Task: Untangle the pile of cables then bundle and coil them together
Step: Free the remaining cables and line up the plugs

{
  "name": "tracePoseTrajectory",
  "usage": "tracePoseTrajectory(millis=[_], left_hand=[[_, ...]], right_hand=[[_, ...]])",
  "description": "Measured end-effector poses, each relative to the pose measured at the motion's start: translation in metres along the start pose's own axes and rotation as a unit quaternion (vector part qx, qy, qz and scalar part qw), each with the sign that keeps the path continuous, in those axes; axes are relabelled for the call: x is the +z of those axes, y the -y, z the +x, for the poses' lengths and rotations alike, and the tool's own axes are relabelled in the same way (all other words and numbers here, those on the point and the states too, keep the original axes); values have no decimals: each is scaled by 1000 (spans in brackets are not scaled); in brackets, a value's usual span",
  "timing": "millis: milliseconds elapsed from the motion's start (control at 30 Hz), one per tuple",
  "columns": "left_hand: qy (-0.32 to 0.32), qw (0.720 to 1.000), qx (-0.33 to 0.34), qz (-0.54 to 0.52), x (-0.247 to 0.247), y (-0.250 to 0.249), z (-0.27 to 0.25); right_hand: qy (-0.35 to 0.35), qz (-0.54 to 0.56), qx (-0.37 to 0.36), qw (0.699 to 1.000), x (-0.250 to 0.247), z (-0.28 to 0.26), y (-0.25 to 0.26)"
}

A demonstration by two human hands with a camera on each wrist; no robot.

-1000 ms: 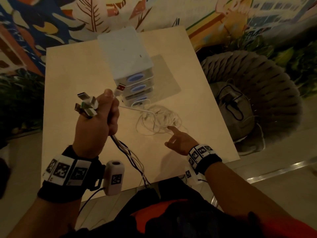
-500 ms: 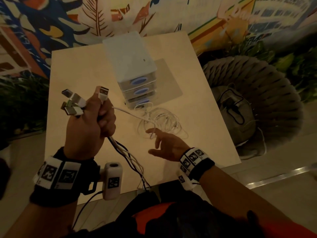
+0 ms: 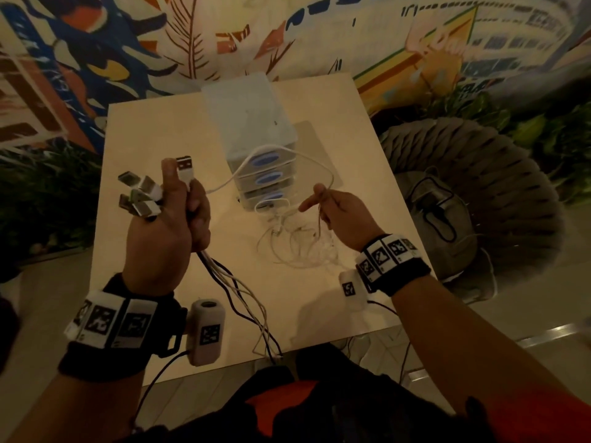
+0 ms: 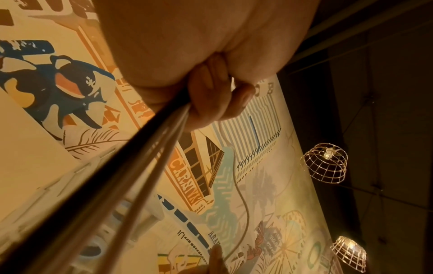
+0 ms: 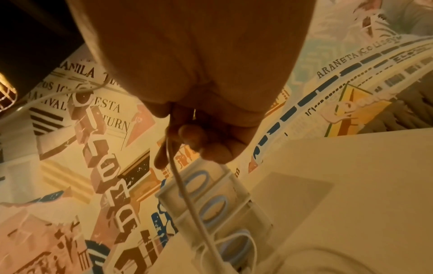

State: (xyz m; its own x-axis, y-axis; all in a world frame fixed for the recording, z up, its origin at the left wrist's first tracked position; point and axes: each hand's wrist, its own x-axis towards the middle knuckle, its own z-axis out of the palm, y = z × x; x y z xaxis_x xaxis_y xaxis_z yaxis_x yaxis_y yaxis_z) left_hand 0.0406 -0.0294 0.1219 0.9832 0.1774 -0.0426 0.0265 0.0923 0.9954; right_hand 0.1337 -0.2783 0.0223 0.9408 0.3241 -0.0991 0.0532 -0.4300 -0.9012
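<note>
My left hand (image 3: pixel 166 225) is raised over the table's left side, fist closed round a bundle of black and white cables (image 3: pixel 236 289) whose USB plugs (image 3: pixel 140 196) stick out above the knuckles. In the left wrist view the cables (image 4: pixel 131 166) run out of the fist (image 4: pixel 211 100). One white cable (image 3: pixel 281 155) arcs from that fist across to my right hand (image 3: pixel 332 212), which pinches it above a loose white cable pile (image 3: pixel 297 241). The right wrist view shows the fingers (image 5: pixel 194 137) curled on this white cable (image 5: pixel 185 189).
A white three-drawer box (image 3: pixel 252 135) stands mid-table just behind the pile. The pale table (image 3: pixel 134 135) ends at my lap. A grey woven chair (image 3: pixel 479 187) holding a bag stands to the right. A painted wall runs behind.
My right hand rose off the table, took hold of the white cable and lifted it into a loop. The left hand shifted slightly with its bundle.
</note>
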Motion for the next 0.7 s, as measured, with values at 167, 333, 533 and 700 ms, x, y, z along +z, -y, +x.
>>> tracePoseTrajectory(millis=[167, 333, 533, 700], left_hand=[[22, 995, 58, 77, 3, 1, -1], [29, 997, 24, 70, 8, 2, -2], [-33, 999, 7, 8, 6, -1, 3], [-70, 997, 7, 12, 12, -2, 9]], right_hand=[[-13, 34, -2, 999, -11, 10, 11], [-29, -1, -41, 999, -29, 7, 29], [11, -99, -52, 994, -47, -39, 10], [205, -188, 42, 960, -36, -117, -55]])
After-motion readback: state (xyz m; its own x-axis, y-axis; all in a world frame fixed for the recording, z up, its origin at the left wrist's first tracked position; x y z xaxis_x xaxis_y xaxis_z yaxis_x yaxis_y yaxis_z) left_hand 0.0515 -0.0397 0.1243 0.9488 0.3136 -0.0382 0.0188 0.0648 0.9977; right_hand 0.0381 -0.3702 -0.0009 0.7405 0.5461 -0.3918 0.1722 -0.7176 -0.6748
